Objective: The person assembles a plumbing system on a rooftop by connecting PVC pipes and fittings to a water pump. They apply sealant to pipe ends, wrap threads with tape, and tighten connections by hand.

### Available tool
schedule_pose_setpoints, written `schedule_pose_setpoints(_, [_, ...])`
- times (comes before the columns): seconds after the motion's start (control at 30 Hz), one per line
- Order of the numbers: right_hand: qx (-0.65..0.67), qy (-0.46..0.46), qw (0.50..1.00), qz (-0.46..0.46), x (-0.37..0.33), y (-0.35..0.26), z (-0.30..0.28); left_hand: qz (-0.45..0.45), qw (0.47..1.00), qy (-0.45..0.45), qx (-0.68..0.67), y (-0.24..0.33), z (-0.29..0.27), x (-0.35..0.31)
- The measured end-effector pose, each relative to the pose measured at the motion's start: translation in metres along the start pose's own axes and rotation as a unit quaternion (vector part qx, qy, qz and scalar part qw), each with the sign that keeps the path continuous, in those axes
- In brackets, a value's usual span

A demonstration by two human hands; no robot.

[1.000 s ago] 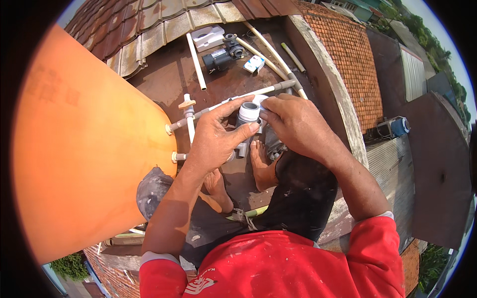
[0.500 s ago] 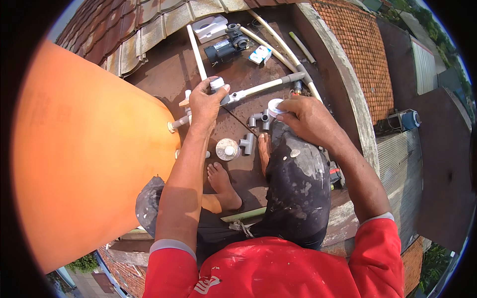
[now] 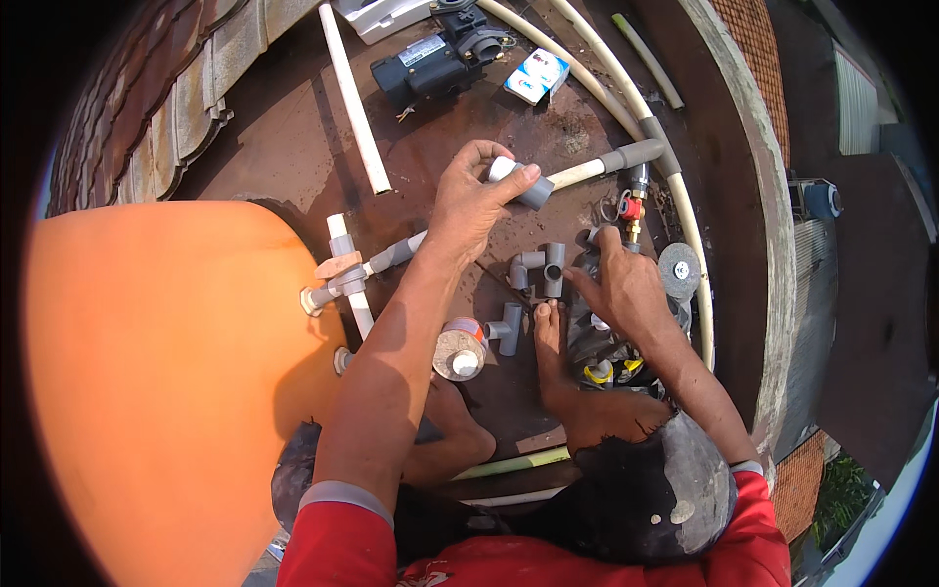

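My left hand (image 3: 469, 205) is closed around a short grey pipe fitting (image 3: 529, 186) whose upper end is white. Right of it, my right hand (image 3: 634, 292) reaches over a black plastic bag (image 3: 590, 347), its thumb and index finger apart; its other fingers are partly hidden. A small grey fitting lies by its index fingertip. Between my hands and my feet are a grey elbow (image 3: 527, 270) and grey tees (image 3: 554, 271) (image 3: 509, 331). Beside the nearer tee stands a round can (image 3: 461, 352) with a white cap.
A large orange tank (image 3: 166, 372) fills the left side, with a valved pipe (image 3: 342, 274) beside it. Beyond lie a black pump (image 3: 425, 70), a small blue-and-white box (image 3: 537, 76) and a loose white pipe (image 3: 354, 103). A red-handled valve (image 3: 631, 208), grinding disc (image 3: 679, 270) and low wall (image 3: 748, 127) are right.
My right hand has left the knee and moved down over the black bag; the white round piece it held is gone from its fingers. My left hand still holds the grey fitting, now farther right.
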State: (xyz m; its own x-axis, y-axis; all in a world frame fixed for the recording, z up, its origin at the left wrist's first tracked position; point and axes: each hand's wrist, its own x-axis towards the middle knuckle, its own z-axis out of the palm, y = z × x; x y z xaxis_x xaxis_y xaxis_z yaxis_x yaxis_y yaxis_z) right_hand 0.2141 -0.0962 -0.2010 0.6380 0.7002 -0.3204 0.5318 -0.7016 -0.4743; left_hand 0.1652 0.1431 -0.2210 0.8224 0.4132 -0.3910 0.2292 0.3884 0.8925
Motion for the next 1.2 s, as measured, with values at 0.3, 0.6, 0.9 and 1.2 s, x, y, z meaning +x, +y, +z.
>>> schedule_pose_setpoints(0.3, [0.088,0.27,0.952,-0.114,0.188,-0.01,0.014,-0.07,0.991,0.018,0.109,0.031,0.0,0.128])
schedule_pose_setpoints(0.6, [0.224,0.324,0.917,-0.069,0.295,-0.008,0.038,-0.086,0.969,0.019,-0.231,-0.005,-0.028,0.222])
schedule_pose_setpoints(0.9, [0.431,0.239,0.87,-0.001,0.305,-0.011,0.039,-0.096,0.96,-0.047,-0.258,-0.01,-0.039,0.232])
schedule_pose_setpoints(1.2, [0.745,0.024,0.663,0.069,0.307,-0.004,0.038,-0.154,0.962,-0.08,-0.213,-0.008,-0.046,0.232])
